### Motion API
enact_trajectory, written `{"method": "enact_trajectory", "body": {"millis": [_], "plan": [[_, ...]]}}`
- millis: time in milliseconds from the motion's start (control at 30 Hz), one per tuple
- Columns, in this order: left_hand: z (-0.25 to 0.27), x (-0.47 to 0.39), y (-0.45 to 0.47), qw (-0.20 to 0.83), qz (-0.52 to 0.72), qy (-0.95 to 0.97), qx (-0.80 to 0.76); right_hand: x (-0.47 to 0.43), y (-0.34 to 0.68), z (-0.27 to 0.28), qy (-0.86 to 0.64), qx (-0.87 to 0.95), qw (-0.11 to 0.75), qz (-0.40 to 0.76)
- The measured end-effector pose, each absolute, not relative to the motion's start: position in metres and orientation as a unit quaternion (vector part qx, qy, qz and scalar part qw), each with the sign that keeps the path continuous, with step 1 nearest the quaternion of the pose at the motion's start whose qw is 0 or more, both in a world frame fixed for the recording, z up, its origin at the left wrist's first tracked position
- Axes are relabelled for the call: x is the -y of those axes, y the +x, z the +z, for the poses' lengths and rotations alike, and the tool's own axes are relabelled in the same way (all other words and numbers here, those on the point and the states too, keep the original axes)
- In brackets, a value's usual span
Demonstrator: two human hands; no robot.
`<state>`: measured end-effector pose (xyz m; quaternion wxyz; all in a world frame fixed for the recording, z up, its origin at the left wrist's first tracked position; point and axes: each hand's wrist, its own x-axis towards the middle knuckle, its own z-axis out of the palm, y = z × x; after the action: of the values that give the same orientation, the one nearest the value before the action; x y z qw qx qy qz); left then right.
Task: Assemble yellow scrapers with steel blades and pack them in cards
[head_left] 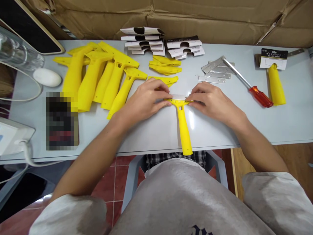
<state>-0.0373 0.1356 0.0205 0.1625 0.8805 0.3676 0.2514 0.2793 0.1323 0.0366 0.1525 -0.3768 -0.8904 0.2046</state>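
Note:
My left hand pinches the left end of a yellow plastic scraper handle's wide head, together with a thin metal blade lying along it. At the other end, my right hand grips the blade and head between thumb and fingers. The handle points toward my body, its butt reaching past the table's front edge. Just beyond my left hand lie several yellow plastic cover strips. Loose metal blades are piled beyond my right hand. My fingertips hide both ends of the held blade.
Yellow scraper handles are heaped at left, beside a pixelated dark object and a white mouse. Printed card sleeves stand at the back. A red-handled screwdriver and a carded scraper lie at right.

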Motion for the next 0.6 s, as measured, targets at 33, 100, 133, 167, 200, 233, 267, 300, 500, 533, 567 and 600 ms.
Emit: {"method": "enact_trajectory", "body": {"millis": [33, 100, 133, 167, 200, 233, 267, 300, 500, 533, 567, 600], "plan": [[0.0193, -0.135, -0.037, 0.151, 0.259, 0.882, -0.363, -0.1324, 0.2794, 0.0359, -0.377, 0.891, 0.154, 0.203], [0.0174, -0.1338, -0.0367, 0.138, 0.273, 0.882, -0.357, -0.1327, 0.2795, 0.0348, -0.377, 0.891, 0.156, 0.197], [0.0169, -0.1332, -0.0365, 0.139, 0.277, 0.881, -0.357, -0.1327, 0.2794, 0.0346, -0.378, 0.892, 0.156, 0.194], [0.0167, -0.1325, -0.0362, 0.143, 0.279, 0.879, -0.359, -0.1327, 0.2793, 0.0346, -0.379, 0.892, 0.154, 0.192], [0.0167, -0.1319, -0.036, 0.148, 0.277, 0.877, -0.363, -0.1326, 0.2791, 0.0349, -0.38, 0.893, 0.153, 0.189], [0.0171, -0.1312, -0.0356, 0.153, 0.272, 0.875, -0.37, -0.1324, 0.2789, 0.0355, -0.382, 0.893, 0.151, 0.186], [0.0177, -0.1305, -0.0351, 0.157, 0.265, 0.873, -0.379, -0.1321, 0.2786, 0.0362, -0.383, 0.893, 0.149, 0.184], [0.0184, -0.1298, -0.0346, 0.159, 0.256, 0.871, -0.388, -0.1318, 0.2783, 0.0371, -0.384, 0.893, 0.147, 0.182], [0.0204, -0.1268, -0.0314, 0.168, 0.248, 0.857, -0.419, -0.1313, 0.2779, 0.0383, -0.391, 0.892, 0.141, 0.179], [0.0206, -0.1265, -0.031, 0.171, 0.252, 0.855, -0.42, -0.1314, 0.2781, 0.0377, -0.392, 0.891, 0.142, 0.179], [0.0209, -0.1262, -0.0306, 0.173, 0.256, 0.853, -0.42, -0.1314, 0.2782, 0.037, -0.394, 0.89, 0.144, 0.178], [0.0216, -0.126, -0.0302, 0.175, 0.259, 0.852, -0.42, -0.1314, 0.2784, 0.0363, -0.395, 0.89, 0.146, 0.176]]}}
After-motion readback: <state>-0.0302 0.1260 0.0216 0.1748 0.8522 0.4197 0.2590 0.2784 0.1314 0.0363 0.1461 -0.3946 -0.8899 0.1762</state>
